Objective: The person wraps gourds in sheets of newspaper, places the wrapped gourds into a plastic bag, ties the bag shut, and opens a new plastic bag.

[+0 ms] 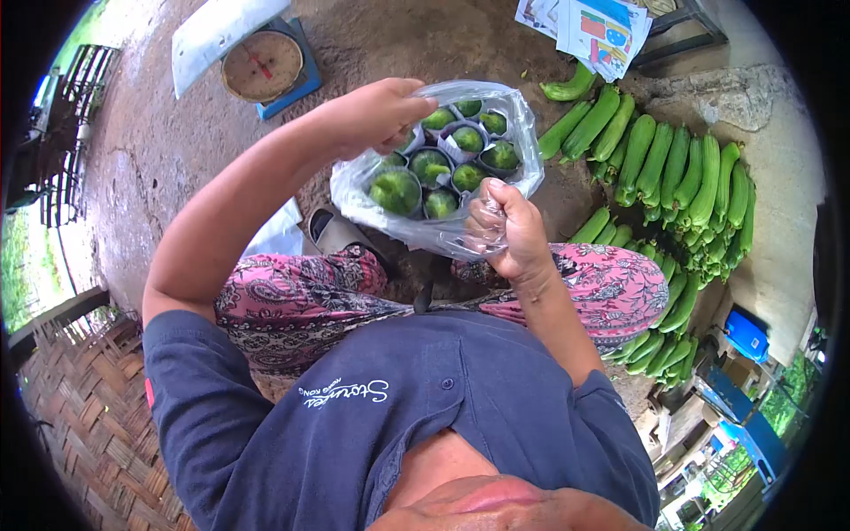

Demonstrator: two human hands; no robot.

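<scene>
A clear plastic bag (363, 205) stands between my knees, its mouth held wide. Packed upright inside are several green gourds (395, 191), stem ends up, many with paper wrapped around them. My left hand (390, 113) is closed over the far left part of the bag's rim, its arm reaching across from the left. On the near right side, my right hand (506, 228) makes a fist around the bunched plastic of the rim. The bottom of the bag is hidden from above.
Long green gourds (682, 173) lie in piles on the right, reaching down beside my right knee. At the upper left stands a blue scale (305, 75) with a round dial, a pale sheet (221, 35) beside it. Printed papers (602, 35) lie at the top right.
</scene>
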